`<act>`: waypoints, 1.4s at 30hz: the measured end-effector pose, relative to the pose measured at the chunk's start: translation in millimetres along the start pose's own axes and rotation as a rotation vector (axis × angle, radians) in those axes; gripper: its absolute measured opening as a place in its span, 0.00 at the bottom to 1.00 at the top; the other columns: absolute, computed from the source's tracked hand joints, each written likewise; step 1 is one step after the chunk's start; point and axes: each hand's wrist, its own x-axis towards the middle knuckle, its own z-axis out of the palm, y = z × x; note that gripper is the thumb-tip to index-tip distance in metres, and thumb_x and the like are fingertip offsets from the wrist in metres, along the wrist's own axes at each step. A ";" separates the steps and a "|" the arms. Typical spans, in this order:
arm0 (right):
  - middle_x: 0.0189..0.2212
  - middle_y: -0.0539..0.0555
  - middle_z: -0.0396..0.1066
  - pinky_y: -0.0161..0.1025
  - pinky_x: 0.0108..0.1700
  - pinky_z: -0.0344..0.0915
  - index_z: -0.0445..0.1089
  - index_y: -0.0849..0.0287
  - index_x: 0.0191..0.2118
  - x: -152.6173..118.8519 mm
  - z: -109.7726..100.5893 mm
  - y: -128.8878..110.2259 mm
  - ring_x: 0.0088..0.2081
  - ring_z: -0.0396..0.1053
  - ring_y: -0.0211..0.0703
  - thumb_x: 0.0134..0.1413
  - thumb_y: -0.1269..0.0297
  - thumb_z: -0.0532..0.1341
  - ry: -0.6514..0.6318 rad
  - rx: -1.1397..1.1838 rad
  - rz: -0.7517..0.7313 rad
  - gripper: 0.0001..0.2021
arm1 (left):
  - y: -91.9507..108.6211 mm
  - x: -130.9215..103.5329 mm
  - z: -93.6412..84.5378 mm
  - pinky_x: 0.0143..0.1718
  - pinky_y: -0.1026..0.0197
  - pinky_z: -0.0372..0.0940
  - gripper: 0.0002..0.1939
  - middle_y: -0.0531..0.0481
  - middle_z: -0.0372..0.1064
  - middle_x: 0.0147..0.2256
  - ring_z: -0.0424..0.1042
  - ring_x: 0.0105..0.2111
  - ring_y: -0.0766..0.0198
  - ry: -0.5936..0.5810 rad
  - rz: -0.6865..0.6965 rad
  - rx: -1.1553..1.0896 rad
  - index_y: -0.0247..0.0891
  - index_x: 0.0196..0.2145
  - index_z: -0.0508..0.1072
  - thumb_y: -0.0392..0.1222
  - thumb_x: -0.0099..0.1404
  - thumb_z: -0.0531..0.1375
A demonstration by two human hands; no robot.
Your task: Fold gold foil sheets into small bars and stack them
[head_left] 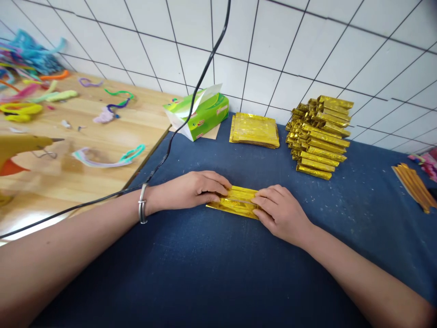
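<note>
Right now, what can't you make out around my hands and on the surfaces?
All in the head view:
- Parts of the gold sheet's ends: covered by your left hand and right hand.
- Yellow glue gun's rear: cut off by the left edge.
- Pink item: blurred, cut off by the right edge.
- Small print on the green box: too small and blurred.

A shiny gold foil paper strip point(239, 201), creased lengthwise and partly folded, is laid flat and slightly slanted on dark blue cloth point(205, 264).
</note>
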 end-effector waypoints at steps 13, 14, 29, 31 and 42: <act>0.45 0.57 0.70 0.46 0.48 0.62 0.68 0.57 0.47 -0.6 -1.9 -9.6 0.48 0.64 0.46 0.61 0.70 0.52 -0.019 -0.117 -0.159 0.12 | 11.8 1.9 -1.1 0.51 0.57 0.62 0.13 0.45 0.70 0.44 0.66 0.46 0.62 0.008 0.108 0.329 0.36 0.43 0.72 0.32 0.66 0.50; 0.46 0.57 0.70 0.46 0.48 0.62 0.68 0.57 0.47 -0.3 -2.0 -10.4 0.48 0.64 0.46 0.61 0.71 0.52 -0.013 -0.116 -0.174 0.12 | 12.5 1.5 -1.3 0.51 0.57 0.62 0.13 0.45 0.69 0.44 0.66 0.47 0.62 0.004 0.110 0.352 0.36 0.43 0.71 0.32 0.66 0.50; 0.48 0.57 0.69 0.45 0.49 0.62 0.68 0.58 0.48 -0.4 -1.1 -9.6 0.49 0.63 0.46 0.62 0.70 0.51 -0.023 -0.164 -0.194 0.13 | 7.3 2.4 -6.8 0.44 0.61 0.62 0.13 0.46 0.69 0.40 0.66 0.40 0.63 -0.007 0.034 0.330 0.38 0.43 0.73 0.35 0.67 0.50; 0.48 0.57 0.69 0.45 0.49 0.62 0.68 0.58 0.48 -0.4 -0.6 -8.9 0.49 0.63 0.46 0.61 0.70 0.51 -0.033 -0.153 -0.189 0.13 | 4.7 2.1 -9.9 0.45 0.61 0.62 0.12 0.45 0.68 0.41 0.66 0.41 0.64 -0.009 0.023 0.207 0.37 0.43 0.73 0.37 0.67 0.51; 0.46 0.55 0.70 0.45 0.47 0.62 0.68 0.56 0.47 0.1 0.5 -5.9 0.47 0.64 0.45 0.60 0.63 0.54 -0.035 -0.040 -0.097 0.12 | 7.2 1.1 -15.1 0.48 0.57 0.60 0.15 0.45 0.66 0.43 0.64 0.43 0.61 -0.066 -0.048 0.126 0.37 0.45 0.71 0.43 0.61 0.60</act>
